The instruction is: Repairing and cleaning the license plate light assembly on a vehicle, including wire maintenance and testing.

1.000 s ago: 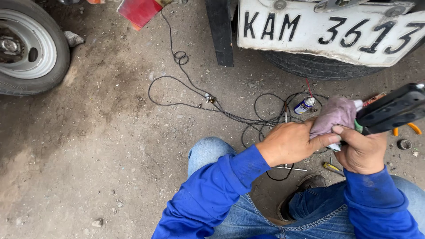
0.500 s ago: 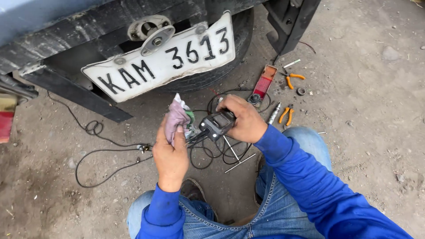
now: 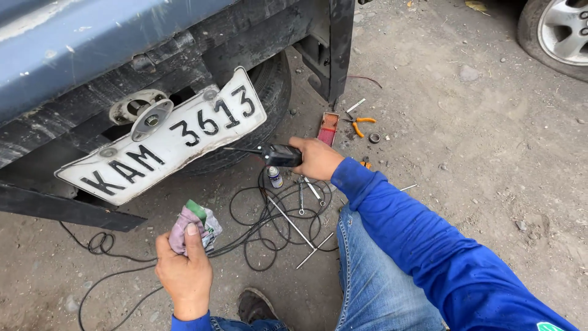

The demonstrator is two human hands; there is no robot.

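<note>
Our left hand (image 3: pixel 182 270) closes its fingers around a crumpled pink-and-green cloth rag (image 3: pixel 195 225) sticking out at twelve o'clock, while our right hand (image 3: pixel 316 158) clutches a black handheld tool (image 3: pixel 278 154) pointing toward nine o'clock.

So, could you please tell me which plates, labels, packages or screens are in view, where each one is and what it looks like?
Number plate: bolted to the rear of the blue vehicle, tilted; white rectangle with black characters.
Small can: on the ground among the black cables, below the right hand; blue and white wrap label, white cap.
Rag: in the left hand; pinkish cloth around a green-and-white piece, perhaps a packet.
Screens: none.
</note>
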